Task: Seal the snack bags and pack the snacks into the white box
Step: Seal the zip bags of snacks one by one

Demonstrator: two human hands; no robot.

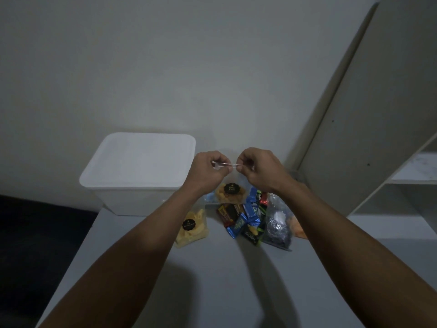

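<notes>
My left hand (208,170) and my right hand (259,169) pinch the two ends of the top strip of a clear snack bag (230,194), held upright above the table. The bag holds yellow chips and bears a round black label. The white box (139,171) stands at the back left with its lid on. A second clear bag of yellow chips (192,227) lies on the table under my left forearm. Small wrapped snacks (243,217) in blue, red and black lie in a heap below the held bag.
A clear bag with silver-wrapped pieces (277,224) lies to the right of the heap, with an orange item (299,229) behind it. White shelves (402,181) rise at the right. The table's left edge (78,247) drops to a dark floor.
</notes>
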